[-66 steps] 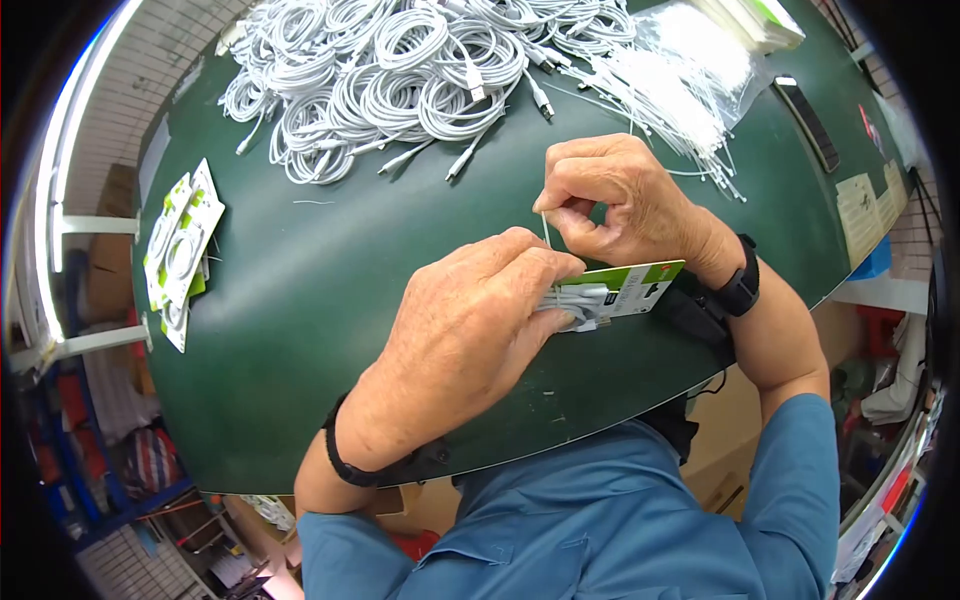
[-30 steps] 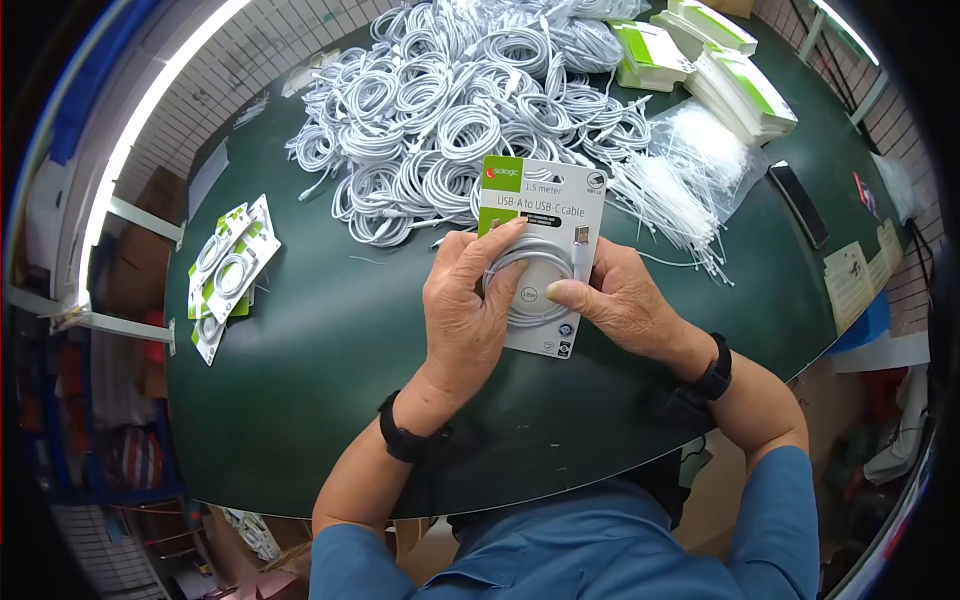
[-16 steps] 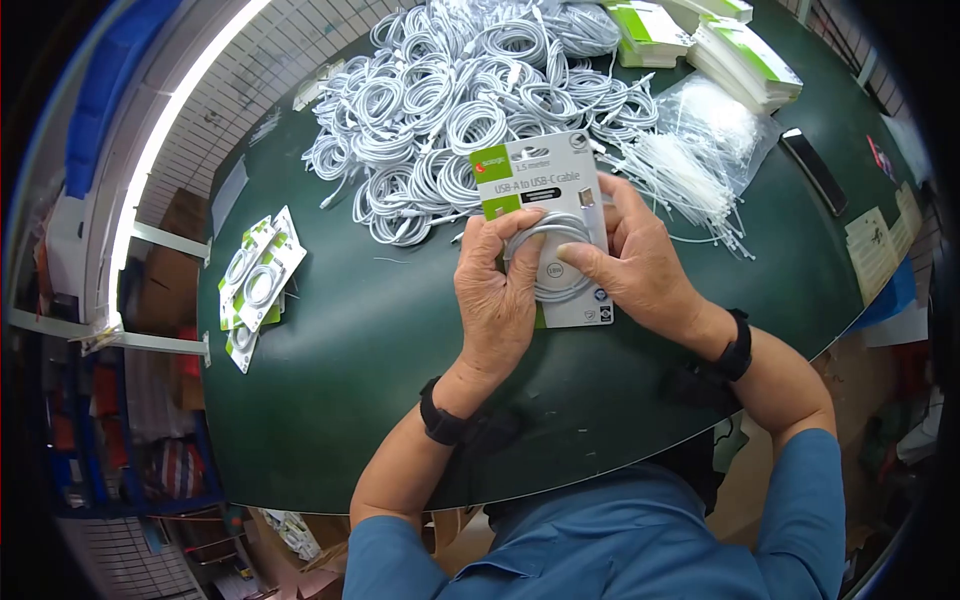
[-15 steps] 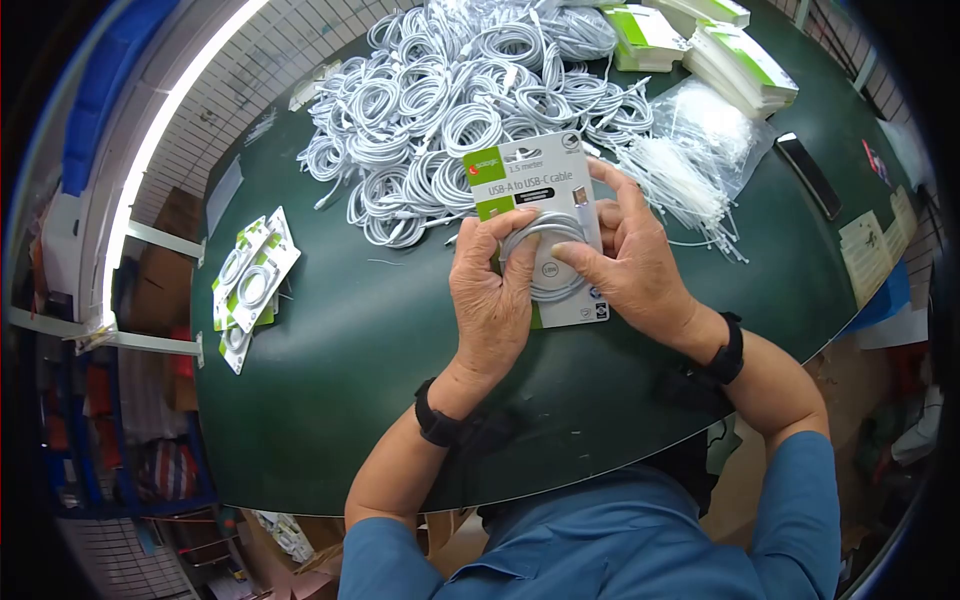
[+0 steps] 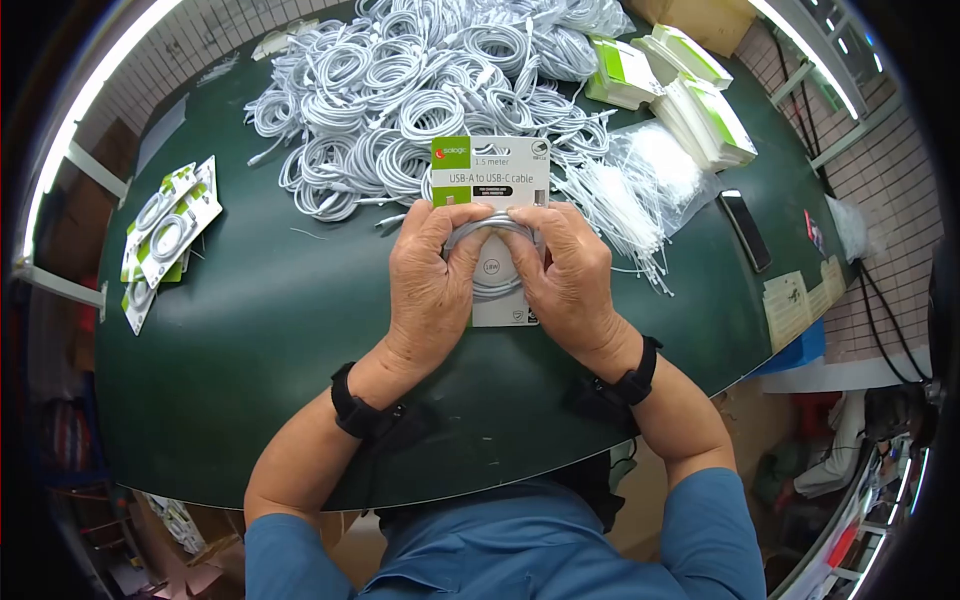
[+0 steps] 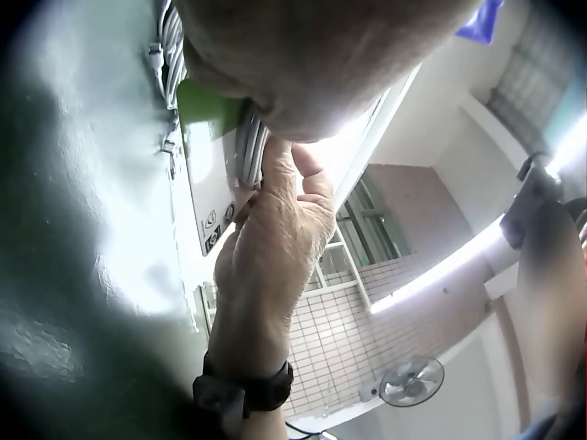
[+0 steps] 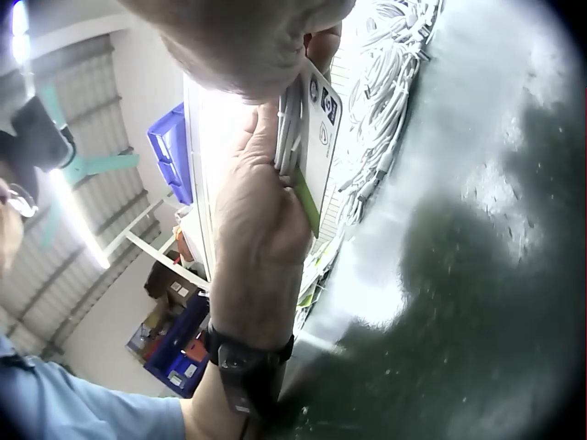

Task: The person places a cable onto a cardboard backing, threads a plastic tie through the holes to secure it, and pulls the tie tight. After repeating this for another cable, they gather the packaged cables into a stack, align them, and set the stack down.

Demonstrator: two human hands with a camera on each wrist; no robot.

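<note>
In the head view both hands are at a white and green cable card (image 5: 505, 165), held face up above the table, with a coiled grey-white cable (image 5: 496, 292) on its front. My left hand (image 5: 428, 280) grips the card's left side, its thumb and index finger pinching the upper left of the coil. Mirroring it, my right hand (image 5: 575, 272) pinches the upper right. The thumbs nearly meet inside the ring; the other fingers are mostly hidden behind the card. From the side, the right wrist view shows the coil (image 7: 288, 128) lying against the card (image 7: 321, 137).
A big heap of coiled cables (image 5: 400, 90) covers the back of the green table (image 5: 270, 380). White cable ties (image 5: 620, 215), stacks of cards (image 5: 705, 120) and a phone (image 5: 746, 230) lie to the right. Several carded cables (image 5: 170, 235) lie at the left.
Earlier the card was tilted edge-on while my right hand pinched a thin white strip behind it. The card then turned face up, and my right hand shifted from its right side to the coil's top.
</note>
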